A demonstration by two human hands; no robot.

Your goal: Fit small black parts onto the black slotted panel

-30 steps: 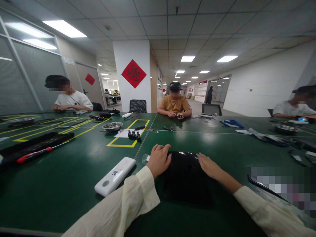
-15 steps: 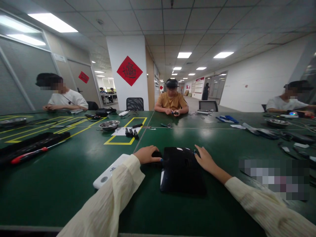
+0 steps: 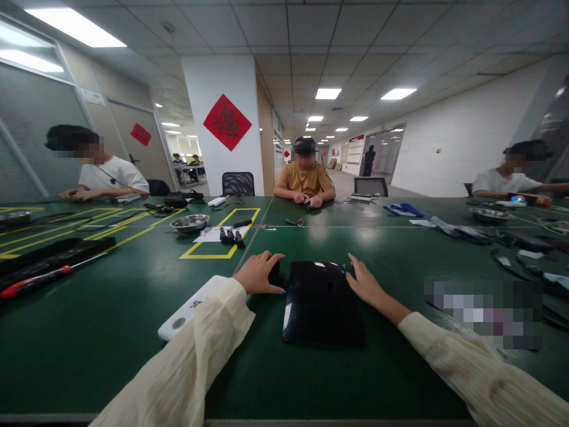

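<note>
Glossy black curved panel, roughly square, hard-plastic look (image 3: 322, 314), sits lower centre of frame on the dark green tabletop (image 3: 249, 379). Bare left hand (image 3: 256, 274) is at its upper-left side, fingers and thumb curled about a small dark item (image 3: 274, 274), mostly hidden; can't tell if it's gripped or just touched. Bare right hand (image 3: 372, 289) is at the panel's upper-right corner, fingers spread, grasping nothing; thumb contact with the edge unclear.

Handling, my judgement: gloss will show prints and scratches, so stay on the edges and keep the dark item off the face. Use 2 hands at matching points on opposite sides, with even, light pressure; the curve could make it rock, and a 1-sided push would probably spin it on the smooth top.

Writing: long white plastic block with rounded corners (image 3: 171, 320), left of centre, partly under the cream sleeve (image 3: 222, 326), has a label that looks like "26" (angled, not certain). Red diamond poster with black brush characters (image 3: 227, 123) on the white pillar, upper left of centre: can't read it. Smaller red sign (image 3: 140, 134), upper left: same. No brand legible on the panel.
</note>
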